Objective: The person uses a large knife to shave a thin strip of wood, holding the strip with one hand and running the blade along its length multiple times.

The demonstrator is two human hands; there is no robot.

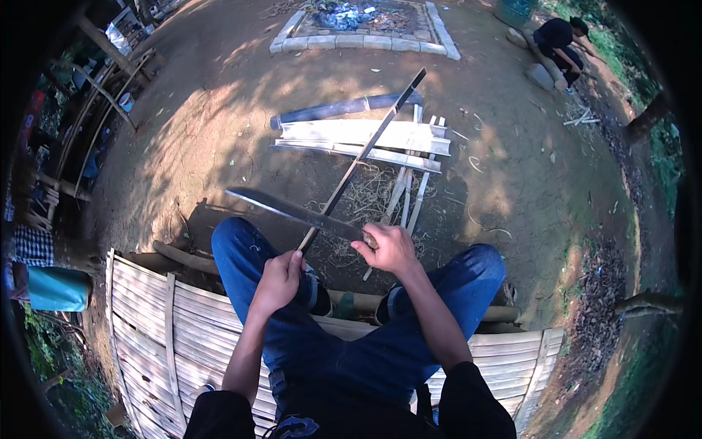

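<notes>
Tally: knife, 1. Hands, 2: right hand on the knife, left hand below it. Dark strip crossing the knife, 1. Beyond the knife: dark tube, 1; pale split pieces, at least 2 (overlapping, exact count unclear); fire pit, 1.

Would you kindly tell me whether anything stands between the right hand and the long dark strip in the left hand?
Only the long knife, gripped in the right hand itself: it crosses the strip just beyond the left hand. Whether they touch is hard to tell. Nothing else visible is in the way.
</notes>
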